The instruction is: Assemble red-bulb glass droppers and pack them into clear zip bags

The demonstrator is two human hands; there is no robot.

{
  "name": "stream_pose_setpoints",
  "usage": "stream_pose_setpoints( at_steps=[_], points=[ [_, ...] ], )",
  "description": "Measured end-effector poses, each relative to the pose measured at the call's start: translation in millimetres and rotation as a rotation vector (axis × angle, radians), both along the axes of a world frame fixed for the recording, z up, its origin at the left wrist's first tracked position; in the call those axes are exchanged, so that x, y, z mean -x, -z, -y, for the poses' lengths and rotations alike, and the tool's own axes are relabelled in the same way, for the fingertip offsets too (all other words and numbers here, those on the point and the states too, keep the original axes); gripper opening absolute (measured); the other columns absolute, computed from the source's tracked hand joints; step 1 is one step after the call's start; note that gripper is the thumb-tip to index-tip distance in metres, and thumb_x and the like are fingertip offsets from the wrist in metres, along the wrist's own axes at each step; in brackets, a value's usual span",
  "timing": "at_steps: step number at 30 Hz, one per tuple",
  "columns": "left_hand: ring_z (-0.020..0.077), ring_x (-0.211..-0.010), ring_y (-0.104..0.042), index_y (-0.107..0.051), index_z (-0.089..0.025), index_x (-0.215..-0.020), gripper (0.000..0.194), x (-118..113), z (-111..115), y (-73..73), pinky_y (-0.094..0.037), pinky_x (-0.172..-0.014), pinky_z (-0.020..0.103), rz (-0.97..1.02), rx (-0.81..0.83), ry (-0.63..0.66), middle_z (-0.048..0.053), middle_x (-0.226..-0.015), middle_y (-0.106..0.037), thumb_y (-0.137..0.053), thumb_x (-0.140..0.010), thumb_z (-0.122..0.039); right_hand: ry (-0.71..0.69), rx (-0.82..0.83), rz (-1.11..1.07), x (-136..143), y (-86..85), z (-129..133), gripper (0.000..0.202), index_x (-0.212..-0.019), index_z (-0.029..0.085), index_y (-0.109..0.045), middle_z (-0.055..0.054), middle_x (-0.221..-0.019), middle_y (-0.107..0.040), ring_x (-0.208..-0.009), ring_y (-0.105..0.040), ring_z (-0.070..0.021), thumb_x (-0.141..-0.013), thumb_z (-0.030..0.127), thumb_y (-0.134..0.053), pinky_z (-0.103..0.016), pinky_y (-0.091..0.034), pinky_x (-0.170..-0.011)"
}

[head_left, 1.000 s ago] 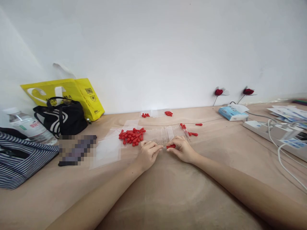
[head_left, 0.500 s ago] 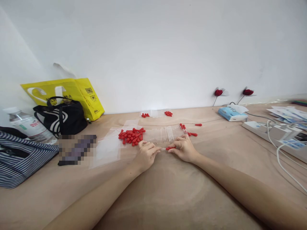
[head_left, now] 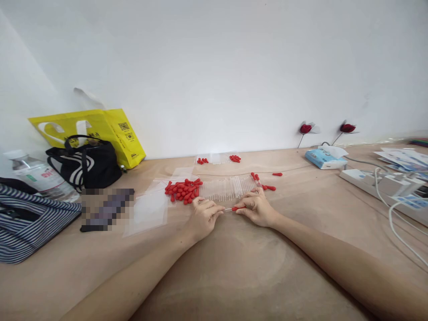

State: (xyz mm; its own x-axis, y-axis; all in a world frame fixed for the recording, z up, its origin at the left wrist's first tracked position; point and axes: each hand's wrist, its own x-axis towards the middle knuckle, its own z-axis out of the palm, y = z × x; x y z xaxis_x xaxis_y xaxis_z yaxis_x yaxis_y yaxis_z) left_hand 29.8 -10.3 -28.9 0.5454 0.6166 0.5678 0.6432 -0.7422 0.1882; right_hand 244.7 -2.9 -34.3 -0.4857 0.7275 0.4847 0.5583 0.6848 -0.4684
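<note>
While both hands (head_left: 203, 217) (head_left: 260, 210) pinch closed — they hold a red-bulbed tube (head_left: 229, 209).

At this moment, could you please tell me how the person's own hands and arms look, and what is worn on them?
The left hand and right hand wear no gloves. The left forearm and right forearm show no sleeve, watch or bracelet within the picture. No ring is visible, but some fingers are partly hidden.
</note>
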Motion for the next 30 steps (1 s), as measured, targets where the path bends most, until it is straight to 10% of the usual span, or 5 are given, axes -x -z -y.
stream_pose_setpoints(
  at_steps=[17, 24, 30],
  points=[
    [0.013, -0.07, -0.06, -0.06, -0.021, -0.094, 0.021, -9, 5, -4.3, -0.028, -0.086, 0.036, 0.156, 0.077, 0.014, 0.0, -0.078, -0.068, -0.05, -0.082, -0.035, 0.012, 0.388, -0.583, 22, 3.9, 1, 0.03, -0.095, 0.019, -0.051, -0.002, -0.073, -0.057, -0.066, -0.054, -0.0136, -0.077, 0.043, -0.051, -0.027, -0.045, -0.062],
    [0.0166, -0.082, -0.059, -0.057, -0.02, -0.097, 0.024, -8, 4, -10.0, -0.03, -0.085, 0.038, 0.141, 0.132, -0.062, 0.004, -0.091, -0.065, -0.049, -0.081, -0.035, 0.548, 0.286, -0.346, -59, -16.6, -69, 0.041, -0.122, 0.019, -0.031, -0.004, -0.086, -0.056, -0.073, -0.057, -0.0133, -0.082, 0.03, -0.034, -0.026, -0.046, -0.064],
    [0.0162, -0.085, -0.058, -0.059, -0.021, -0.088, 0.016, -8, 3, -7.0, -0.026, -0.088, 0.039, 0.106, 0.131, -0.056, 0.001, -0.088, -0.066, -0.049, -0.081, -0.03, 0.665, 0.309, -0.091, -100, -8.8, -93, 0.034, -0.104, 0.016, -0.055, -0.004, -0.071, -0.06, -0.067, -0.056, -0.0169, -0.074, 0.029, -0.048, -0.028, -0.041, -0.065]
  ],
)
